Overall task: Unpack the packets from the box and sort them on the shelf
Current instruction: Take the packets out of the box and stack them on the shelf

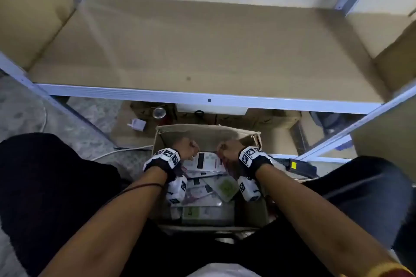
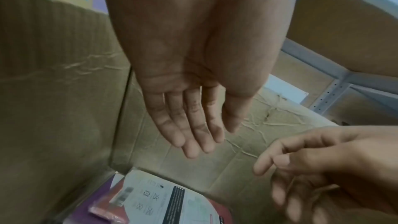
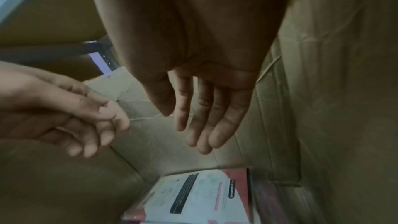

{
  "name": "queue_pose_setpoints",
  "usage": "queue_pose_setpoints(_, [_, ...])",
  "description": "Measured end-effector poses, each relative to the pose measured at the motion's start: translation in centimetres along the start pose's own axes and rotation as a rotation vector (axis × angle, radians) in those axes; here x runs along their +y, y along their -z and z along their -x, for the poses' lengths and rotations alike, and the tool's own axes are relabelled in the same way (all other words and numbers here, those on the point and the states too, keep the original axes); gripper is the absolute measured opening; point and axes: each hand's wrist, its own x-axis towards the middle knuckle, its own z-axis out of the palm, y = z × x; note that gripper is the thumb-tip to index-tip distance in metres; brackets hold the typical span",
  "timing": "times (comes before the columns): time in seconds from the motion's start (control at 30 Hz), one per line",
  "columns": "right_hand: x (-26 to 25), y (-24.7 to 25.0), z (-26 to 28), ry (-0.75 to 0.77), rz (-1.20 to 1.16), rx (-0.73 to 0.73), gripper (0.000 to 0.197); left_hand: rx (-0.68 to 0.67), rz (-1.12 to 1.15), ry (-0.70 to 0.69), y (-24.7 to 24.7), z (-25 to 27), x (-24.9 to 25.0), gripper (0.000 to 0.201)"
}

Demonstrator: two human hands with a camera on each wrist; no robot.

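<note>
An open cardboard box [image 1: 209,136] stands on the floor between my knees, filled with several flat white packets. The top packet [image 1: 206,162] is white with a black bar and red edge; it also shows as the packet [image 2: 165,200] below my left hand and the packet [image 3: 204,195] below my right. My left hand [image 1: 188,147] and right hand [image 1: 227,148] hang inside the box above that packet. Both palms are empty with straight fingers: left hand [image 2: 200,125], right hand [image 3: 193,122]. Neither touches a packet.
A bare wooden shelf board [image 1: 202,51] with a white metal front rail [image 1: 209,99] lies just beyond the box. Under it sit a can [image 1: 159,112], a white plug [image 1: 137,124] and brown cartons. A black device with a yellow label [image 1: 297,166] lies right of the box.
</note>
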Motion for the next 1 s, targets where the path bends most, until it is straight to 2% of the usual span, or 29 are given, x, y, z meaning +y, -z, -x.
queue_pose_setpoints(0.1, [-0.6,-0.9,-1.9,-0.066,0.057,-0.015,0.041,0.009,-0.003,0.034,0.5,-1.0,-1.0,0.021])
queue_pose_setpoints(0.2, [-1.0,-2.6,-3.7,-0.067,0.128,-0.039,0.043,0.035,-0.135,0.044,0.6,-1.6,-2.0,0.017])
queue_pose_setpoints(0.3, [-1.0,-4.3,-5.7,-0.066,0.125,-0.058,0.026,0.009,-0.163,0.017,0.9,-2.5,-2.7,0.022])
queue_pose_setpoints(0.43, [-0.3,-6.9,-6.8,-0.045,0.207,-0.064,0.050,-0.011,-0.181,-0.008,1.0,-3.5,-2.4,0.025])
queue_pose_setpoints(0.53, [0.3,-8.6,-6.9,-0.021,0.233,-0.066,0.056,-0.034,-0.133,-0.008,1.0,-4.1,-2.4,0.023])
queue_pose_setpoints(0.7, [1.4,-9.4,-7.2,-0.101,0.211,0.022,0.072,-0.030,-0.143,0.028,0.5,-4.4,-3.8,0.022])
queue_pose_setpoints(0.9, [2.5,-9.7,-7.8,-0.130,0.284,0.059,0.072,0.016,-0.087,0.069,-0.3,-3.8,-5.2,0.022])
queue_pose_setpoints(1.0, [2.1,-9.6,-7.8,-0.139,0.295,0.035,0.081,0.020,-0.089,0.071,-0.1,-3.6,-5.2,0.021])
